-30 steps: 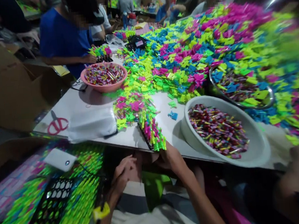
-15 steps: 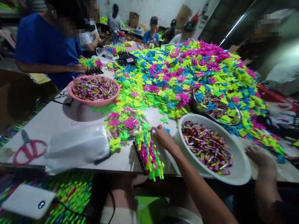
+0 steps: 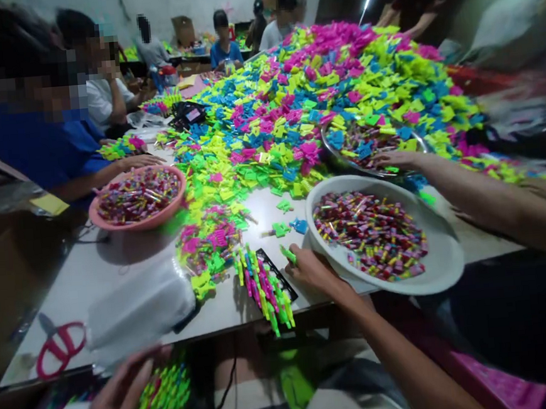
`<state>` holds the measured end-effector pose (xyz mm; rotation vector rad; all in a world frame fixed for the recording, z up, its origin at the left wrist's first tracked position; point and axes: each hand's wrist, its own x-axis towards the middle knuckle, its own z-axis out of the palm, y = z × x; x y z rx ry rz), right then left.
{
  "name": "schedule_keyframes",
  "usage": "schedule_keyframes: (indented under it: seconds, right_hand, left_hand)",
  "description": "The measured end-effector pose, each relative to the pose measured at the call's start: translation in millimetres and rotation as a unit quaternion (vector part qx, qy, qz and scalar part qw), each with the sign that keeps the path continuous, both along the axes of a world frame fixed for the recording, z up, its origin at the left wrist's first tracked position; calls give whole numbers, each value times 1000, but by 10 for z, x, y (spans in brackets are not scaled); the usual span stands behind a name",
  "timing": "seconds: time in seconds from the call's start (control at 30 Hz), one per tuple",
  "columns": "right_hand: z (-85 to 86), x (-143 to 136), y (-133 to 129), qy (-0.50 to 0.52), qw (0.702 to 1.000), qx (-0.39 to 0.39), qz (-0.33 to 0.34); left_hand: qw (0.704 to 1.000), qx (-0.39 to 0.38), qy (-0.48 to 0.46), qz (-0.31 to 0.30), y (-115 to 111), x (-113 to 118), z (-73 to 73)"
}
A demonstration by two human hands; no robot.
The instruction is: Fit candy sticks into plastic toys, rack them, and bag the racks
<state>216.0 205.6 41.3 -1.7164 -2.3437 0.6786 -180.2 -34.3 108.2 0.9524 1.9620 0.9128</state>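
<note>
My right hand [image 3: 312, 269] pinches a small green plastic piece [image 3: 288, 254] above the table, left of the white basin. Just to its left is a black rack [image 3: 278, 273] filled with rows of yellow, pink and green pieces [image 3: 260, 287]. My left hand [image 3: 122, 389] is at the lower left, below the table edge, fingers stretched out and nothing visible in them. Near it lies a stack of clear plastic bags [image 3: 139, 303]. Loose green pieces [image 3: 282, 229] and a blue piece [image 3: 298, 226] lie beyond my right hand.
A white basin [image 3: 446, 247] and a pink basin [image 3: 139, 222] hold small filled tubes. Behind them rises a large heap of coloured pieces [image 3: 294, 108]. Red-handled scissors [image 3: 60, 350] lie at left. A co-worker's arm [image 3: 480, 194] reaches over a metal bowl [image 3: 329, 146].
My left hand has come into view at the lower left. My right hand now holds a green piece. The view has shifted, and a co-worker's hand reaches to the metal bowl.
</note>
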Motion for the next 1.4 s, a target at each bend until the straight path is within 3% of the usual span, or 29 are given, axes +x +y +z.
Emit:
schedule_keyframes:
  seconds: [0.07, 0.13, 0.23, 0.33, 0.43, 0.53, 0.8, 0.93, 1.13, 1.4]
  right_hand:
    - [-48, 89, -143, 59, 998, 6, -5]
    - [-109, 161, -260, 113, 993, 14, -7]
    - [-219, 245, -388, 182, 983, 26, -14]
    - [-316, 300, -511, 245, 969, 34, -10]
    - [-371, 299, -616, 297, 954, 39, -8]
    - [-381, 218, -609, 333, 942, 35, -2]
    - [-283, -225, -173, 354, 934, 10, 54]
    - [-305, -331, -97, 342, 938, 10, 56]
    - [-335, -350, -188, 311, 947, 10, 76]
    - [-282, -337, -245, 307, 951, 22, 41]
  left_hand:
    - [994, 86, 61, -43, 605, 382, 188]
    - [972, 153, 121, -132, 1174, 871, 278]
    - [912, 243, 269, -192, 1778, 1520, 224]
    - [890, 235, 320, -224, 2048, 1809, 56]
    - [875, 217, 343, -265, 2112, 1803, -46]
    - [865, 208, 353, -290, 2055, 1761, -47]
    - [866, 181, 342, -316, 1696, 1948, 52]
    - [867, 177, 342, -316, 1655, 1970, 34]
    - [879, 176, 339, -287, 1646, 2009, -36]
    - [882, 171, 344, -273, 1634, 2076, 52]
